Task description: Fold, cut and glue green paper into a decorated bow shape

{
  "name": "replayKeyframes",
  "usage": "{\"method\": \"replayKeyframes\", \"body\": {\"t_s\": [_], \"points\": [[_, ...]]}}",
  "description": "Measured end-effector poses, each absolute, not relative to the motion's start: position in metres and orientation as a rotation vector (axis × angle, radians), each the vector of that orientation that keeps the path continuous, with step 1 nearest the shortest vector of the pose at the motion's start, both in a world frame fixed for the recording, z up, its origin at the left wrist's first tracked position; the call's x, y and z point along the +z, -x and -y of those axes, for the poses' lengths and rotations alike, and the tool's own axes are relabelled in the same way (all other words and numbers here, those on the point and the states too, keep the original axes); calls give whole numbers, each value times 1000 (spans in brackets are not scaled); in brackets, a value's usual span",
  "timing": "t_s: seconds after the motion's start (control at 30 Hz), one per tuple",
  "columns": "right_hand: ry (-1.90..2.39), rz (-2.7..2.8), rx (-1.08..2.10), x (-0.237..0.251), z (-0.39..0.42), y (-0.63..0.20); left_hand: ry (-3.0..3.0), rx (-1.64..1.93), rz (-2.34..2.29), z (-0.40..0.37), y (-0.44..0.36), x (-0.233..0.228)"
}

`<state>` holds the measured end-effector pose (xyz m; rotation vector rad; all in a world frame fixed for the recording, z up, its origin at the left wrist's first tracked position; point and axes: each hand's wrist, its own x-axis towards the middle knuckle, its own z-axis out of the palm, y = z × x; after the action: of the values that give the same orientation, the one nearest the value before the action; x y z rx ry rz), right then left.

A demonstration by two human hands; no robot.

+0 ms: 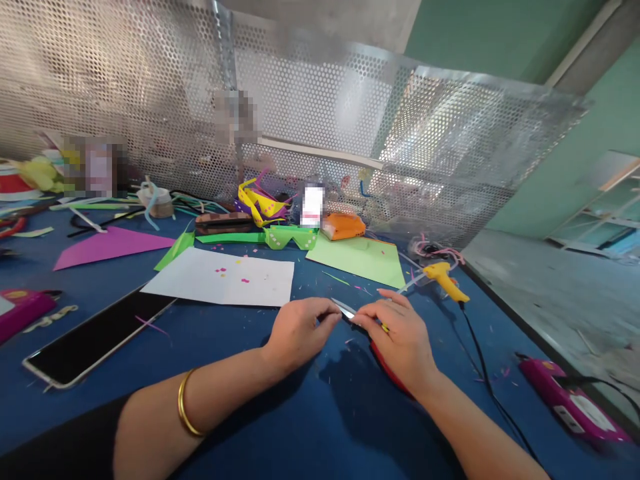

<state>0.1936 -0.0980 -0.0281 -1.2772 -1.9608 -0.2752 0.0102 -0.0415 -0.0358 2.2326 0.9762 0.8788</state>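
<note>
Head cam: right hand (400,333) has its grip clamped on red-handled scissors (347,311), I think, since the palm hides most of them. They're mid table (310,427), well in from the right edge. The left hand (301,333) has its grip pinched together by the blade tip. A yellow glue gun (447,281) lies closer to that edge.

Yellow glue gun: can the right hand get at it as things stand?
Likely yes: the yellow glue gun lies just beyond the right hand, nothing tall visibly blocking, though that hand seems occupied with a red-handled tool.
</note>
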Motion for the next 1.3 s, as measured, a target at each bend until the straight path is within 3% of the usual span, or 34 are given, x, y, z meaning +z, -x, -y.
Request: {"method": "replayKeyframes", "body": {"t_s": [0.17, 0.23, 0.43, 0.9, 1.3], "points": [[1629, 2181, -493, -16, 62, -220, -2247, 902, -978, 43, -10, -37], [1911, 2228, -466, -14, 36, -233, -2258, 913, -961, 43, -10, -37], [2160, 2424, -379, -27, -24, -266, -2282, 917, -940, 43, -9, -38], [2119, 2747, -398, -38, -32, -281, -2290, 886, -930, 43, -11, -42], [2273, 2524, -518, -39, -33, -267, -2284, 877, -918, 43, -10, -42]]}}
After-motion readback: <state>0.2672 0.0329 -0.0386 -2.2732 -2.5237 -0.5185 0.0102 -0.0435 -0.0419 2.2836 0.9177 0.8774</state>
